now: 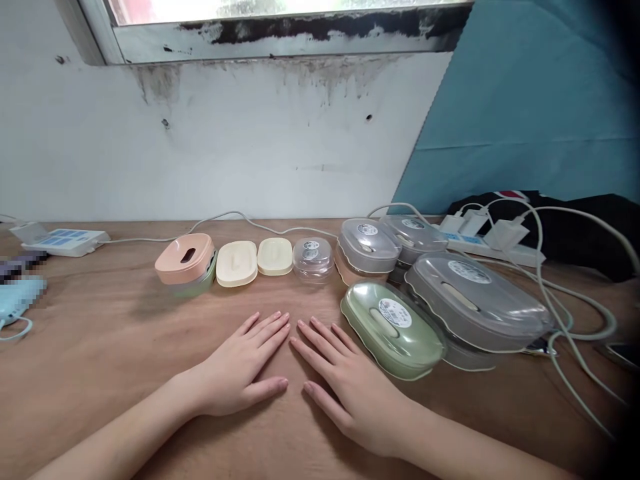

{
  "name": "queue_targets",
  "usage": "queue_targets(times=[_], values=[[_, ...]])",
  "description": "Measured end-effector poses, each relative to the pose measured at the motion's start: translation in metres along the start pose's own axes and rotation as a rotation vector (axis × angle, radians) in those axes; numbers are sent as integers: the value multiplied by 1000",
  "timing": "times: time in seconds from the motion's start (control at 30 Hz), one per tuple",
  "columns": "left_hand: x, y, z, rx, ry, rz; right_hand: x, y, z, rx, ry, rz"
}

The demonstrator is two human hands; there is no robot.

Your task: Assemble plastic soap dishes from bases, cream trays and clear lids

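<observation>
My left hand [245,370] lies flat on the brown table [115,347], fingers stretched out and holding nothing. Beside it my right hand [345,383] also rests flat and empty, close to a green lidded box [393,333] with a round label. Beyond my hands stand a pink-lidded box [185,259], a larger cream lid [237,262], a smaller cream lid [275,256] and some small clear round containers [313,257]. On the right are a large grey translucent box [475,300] and two smaller grey-lidded boxes, one [369,243] in front of the other [414,237].
At the right back a power strip [520,253] carries several white chargers [506,233], with loose cables [543,280] looping over the table. Another power strip [70,241] and a light-blue device [20,297] lie at the left. Behind are a white wall [250,147] and a blue cloth [520,113].
</observation>
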State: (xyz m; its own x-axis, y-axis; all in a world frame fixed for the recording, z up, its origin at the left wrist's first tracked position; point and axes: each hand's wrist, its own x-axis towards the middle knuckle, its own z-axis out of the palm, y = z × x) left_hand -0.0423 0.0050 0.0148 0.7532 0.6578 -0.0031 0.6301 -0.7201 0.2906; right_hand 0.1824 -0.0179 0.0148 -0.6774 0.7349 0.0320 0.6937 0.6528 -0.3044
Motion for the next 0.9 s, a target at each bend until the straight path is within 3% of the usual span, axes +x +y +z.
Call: queue_targets(times=[0.37,0.57,0.7,0.77,0.9], values=[[2,1,0,25,8,8,1,0,2,-4,39,-16],[7,11,6,69,21,-134,0,-1,1,-5,21,1],[9,13,9,67,41,-124,2,0,2,-12,40,25],[12,8,9,91,128,-123,3,1,4,-24,61,49],[26,-13,4,261,455,-230,3,0,4,-45,60,58]])
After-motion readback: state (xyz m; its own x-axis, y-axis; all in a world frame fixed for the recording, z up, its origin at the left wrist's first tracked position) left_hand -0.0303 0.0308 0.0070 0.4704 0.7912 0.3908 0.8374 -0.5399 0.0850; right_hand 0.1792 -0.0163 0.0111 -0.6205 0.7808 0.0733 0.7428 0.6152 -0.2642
